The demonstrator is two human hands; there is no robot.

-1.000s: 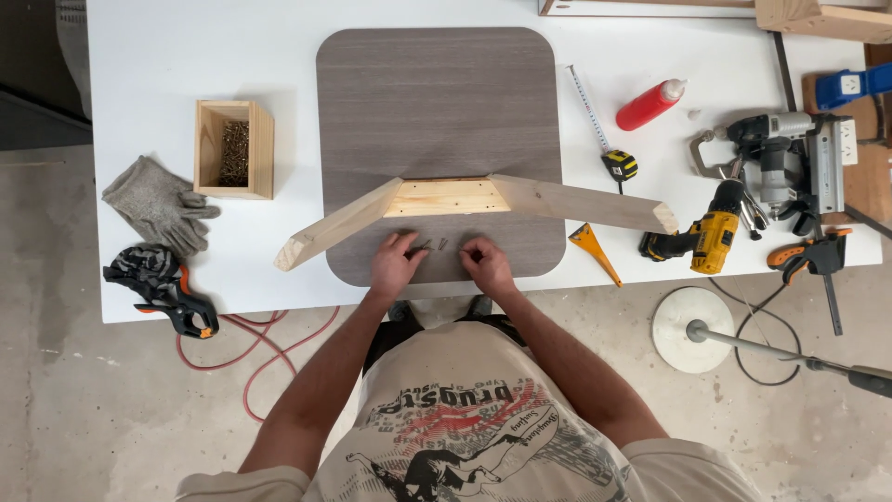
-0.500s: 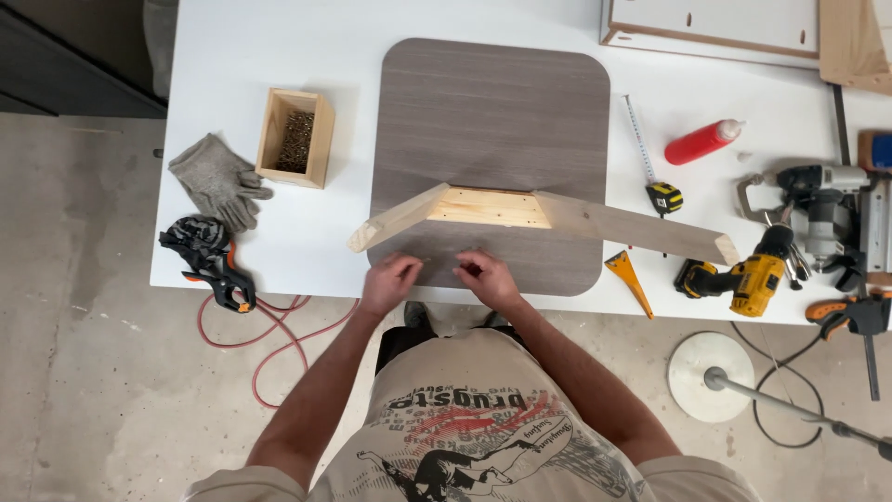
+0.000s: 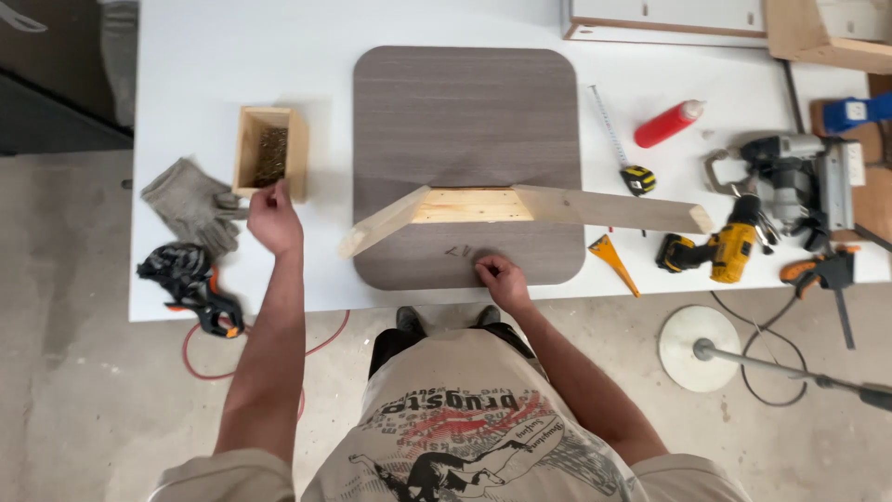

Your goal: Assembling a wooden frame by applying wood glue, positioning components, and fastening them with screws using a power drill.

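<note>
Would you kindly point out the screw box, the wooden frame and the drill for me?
Screw box (image 3: 249, 149): head view, left wall.
Wooden frame (image 3: 474, 205): head view, pale middle bar.
Drill (image 3: 727, 249): head view, yellow body.

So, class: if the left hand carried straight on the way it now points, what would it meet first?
The left hand points up the table toward the small wooden box of screws, just ahead of its fingers. It would probably meet the box's near wall first, though the hand's height above the table is unclear.
</note>
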